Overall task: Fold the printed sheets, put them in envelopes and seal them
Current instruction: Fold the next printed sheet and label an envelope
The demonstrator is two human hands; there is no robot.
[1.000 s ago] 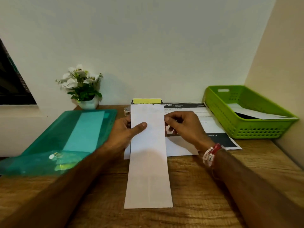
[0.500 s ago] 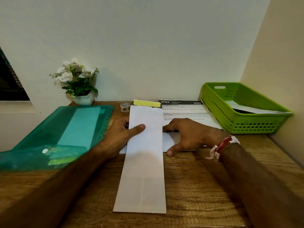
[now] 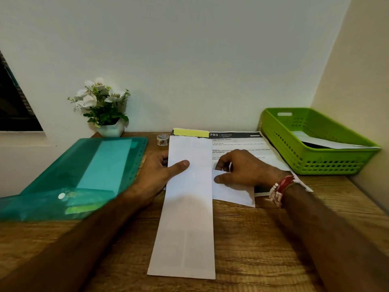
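Note:
A long white envelope (image 3: 187, 218) lies lengthwise on the wooden desk (image 3: 263, 249), its far end toward the wall. My left hand (image 3: 162, 171) grips its left edge, thumb on top. Just right of the envelope, my right hand (image 3: 237, 169) pinches a folded white sheet (image 3: 233, 193) that lies flat on the desk. Under that hand lies a printed sheet (image 3: 242, 142) with a black header. A yellow strip (image 3: 190, 132) shows past the envelope's far end.
A green plastic basket (image 3: 315, 163) with papers inside stands at the right against the wall. A teal plastic folder (image 3: 84, 173) lies at the left. A small tape roll (image 3: 162, 139) and a white flower pot (image 3: 105, 108) stand near the back wall.
My right hand dropped from the envelope's right edge onto the papers beside it and took hold of the folded sheet, drawing it slightly right. My left hand stays on the envelope.

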